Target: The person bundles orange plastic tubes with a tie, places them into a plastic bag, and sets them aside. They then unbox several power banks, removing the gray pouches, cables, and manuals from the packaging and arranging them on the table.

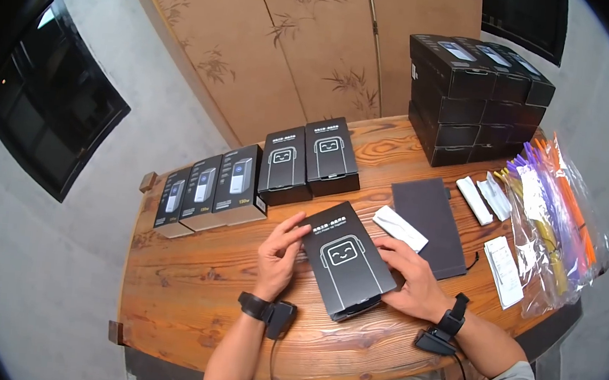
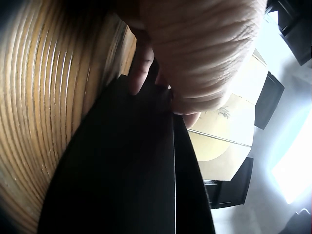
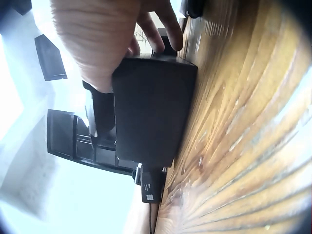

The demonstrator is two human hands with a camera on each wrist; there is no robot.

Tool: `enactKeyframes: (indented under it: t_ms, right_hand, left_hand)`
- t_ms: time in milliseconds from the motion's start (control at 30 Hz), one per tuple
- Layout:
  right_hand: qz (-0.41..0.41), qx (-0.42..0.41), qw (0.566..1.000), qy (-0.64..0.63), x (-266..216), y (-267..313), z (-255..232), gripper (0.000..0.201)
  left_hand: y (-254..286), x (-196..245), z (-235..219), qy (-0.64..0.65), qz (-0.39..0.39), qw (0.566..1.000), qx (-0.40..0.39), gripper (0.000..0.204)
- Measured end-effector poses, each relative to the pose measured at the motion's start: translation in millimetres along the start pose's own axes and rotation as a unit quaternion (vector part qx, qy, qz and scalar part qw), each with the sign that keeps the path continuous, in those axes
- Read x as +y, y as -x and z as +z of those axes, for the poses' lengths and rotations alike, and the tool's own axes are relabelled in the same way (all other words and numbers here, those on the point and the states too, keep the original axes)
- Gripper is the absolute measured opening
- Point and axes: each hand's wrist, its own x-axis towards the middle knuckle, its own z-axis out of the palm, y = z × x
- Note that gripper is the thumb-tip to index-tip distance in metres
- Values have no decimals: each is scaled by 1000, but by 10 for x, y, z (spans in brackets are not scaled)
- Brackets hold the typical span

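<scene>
A black box (image 1: 345,260) with a smiling-face line drawing and white lettering on its top lies before me, between both hands. My left hand (image 1: 277,259) holds its far left side, fingers bent at the edge. In the left wrist view, fingertips press on the dark side of the box (image 2: 117,161) near a corner, partly hidden by the palm. My right hand (image 1: 416,285) grips the right side, fingers along the far edge and thumb near the front corner. The right wrist view shows the box's plain black side (image 3: 151,109) close above the wood.
Left of centre stand three boxes with a device picture (image 1: 238,180) and two smiling-face boxes (image 1: 287,160). A stack of black boxes (image 1: 467,96) rises at the back right of the wooden table (image 1: 183,310). To my right lie a dark flat pouch (image 1: 431,209), white folded papers (image 1: 503,271) and a bag of coloured strips (image 1: 554,221).
</scene>
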Motion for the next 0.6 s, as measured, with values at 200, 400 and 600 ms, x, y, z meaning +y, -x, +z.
enactKeyframes:
  t_ms: [200, 400, 600]
  right_hand:
    - [44, 27, 998, -24, 73, 28, 24, 57]
    - [65, 15, 995, -78, 33, 28, -1, 71]
    - [-52, -25, 998, 13, -92, -12, -76, 73]
  left_hand:
    - [-29, -3, 30, -18, 18, 1000, -13, 34]
    - [-32, 4, 16, -35, -3, 999, -17, 37]
    - [-19, 16, 16, 9, -54, 998, -27, 40]
